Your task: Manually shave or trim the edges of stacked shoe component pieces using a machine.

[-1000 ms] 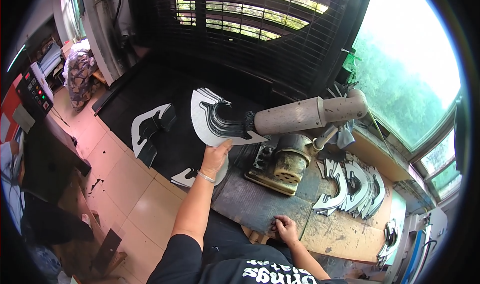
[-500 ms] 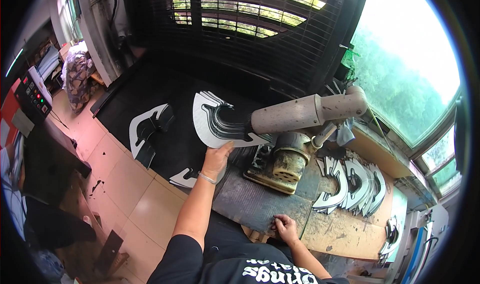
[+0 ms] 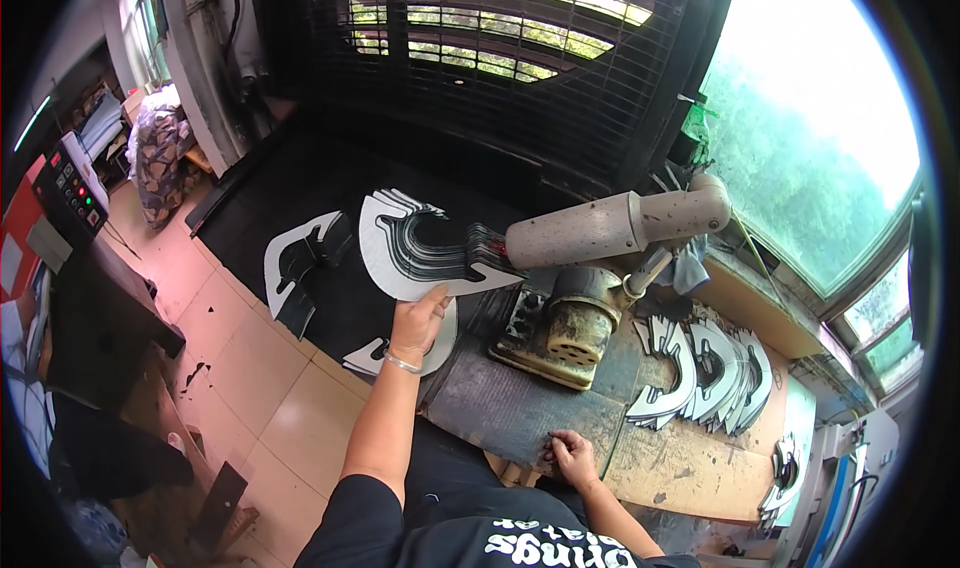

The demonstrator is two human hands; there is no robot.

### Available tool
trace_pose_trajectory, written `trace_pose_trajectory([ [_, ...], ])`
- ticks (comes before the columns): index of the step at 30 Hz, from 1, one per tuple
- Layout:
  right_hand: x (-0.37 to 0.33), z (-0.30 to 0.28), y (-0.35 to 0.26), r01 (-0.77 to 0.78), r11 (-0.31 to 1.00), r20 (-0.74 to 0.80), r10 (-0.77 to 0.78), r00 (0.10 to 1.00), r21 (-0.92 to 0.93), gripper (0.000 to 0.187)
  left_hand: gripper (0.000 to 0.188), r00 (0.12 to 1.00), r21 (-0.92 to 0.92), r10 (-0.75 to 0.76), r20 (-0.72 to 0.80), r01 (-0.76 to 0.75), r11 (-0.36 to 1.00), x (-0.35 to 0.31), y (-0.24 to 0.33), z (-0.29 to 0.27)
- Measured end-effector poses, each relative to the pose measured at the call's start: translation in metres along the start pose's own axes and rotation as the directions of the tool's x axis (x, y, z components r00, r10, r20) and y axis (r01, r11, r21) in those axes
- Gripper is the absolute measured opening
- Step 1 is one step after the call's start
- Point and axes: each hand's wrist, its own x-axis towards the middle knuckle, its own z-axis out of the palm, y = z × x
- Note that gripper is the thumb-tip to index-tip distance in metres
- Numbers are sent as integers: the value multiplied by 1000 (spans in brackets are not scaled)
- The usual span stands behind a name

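My left hand (image 3: 420, 318) is closed on the lower edge of a stack of crescent-shaped sheet pieces (image 3: 385, 253), white on top with dark layered edges. The stack's right end meets the tip of a grey cylindrical machine head (image 3: 575, 230), where a small red spot shows. Below my left hand, more curved white pieces (image 3: 440, 343) lie on the black surface, partly hidden by the hand and wrist. At the near edge of the worktable, my right hand (image 3: 571, 455) rests with curled fingers; whatever they hold, if anything, is hidden.
A white and black angular piece (image 3: 290, 268) lies at the left of the black surface (image 3: 330, 153). The machine's stained base (image 3: 570, 343) stands mid-table. Several fanned stacks of curved pieces (image 3: 715, 378) lie to its right, another stack (image 3: 785, 478) further right. A control panel (image 3: 72, 188) stands far left.
My left hand and the crescent stack have shifted slightly left, uncovering more of the stack's right end beside the machine head. A red spot now shows there. My right hand has stayed put.
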Motion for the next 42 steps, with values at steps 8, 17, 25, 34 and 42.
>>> trace_pose_trajectory([
  [8, -1, 0, -5, 7, 1000, 4, -7, 1000, -18, 19, 33, 998, 13, 55, 11, -55, 998, -10, 16, -3],
  [17, -1, 1, -7, 23, 1000, 5, -23, 1000, -19, 19, 31, 993, 106, 12, 117, -25, 994, -7, 3, -29],
  [25, -2, 1, -9, 2, 1000, -5, -2, 1000, 12, 18, 30, 994, 128, -39, 98, 27, 991, -1, -19, -8],
  [34, -3, 1, -11, 13, 999, -6, -13, 1000, -35, 17, 21, 995, 202, -98, 35, 89, 975, -5, -25, 8],
  [42, -1, 0, -6, 28, 997, -13, -29, 999, -65, 19, 24, 994, 138, -84, 65, 75, 988, -6, -22, -7],
])
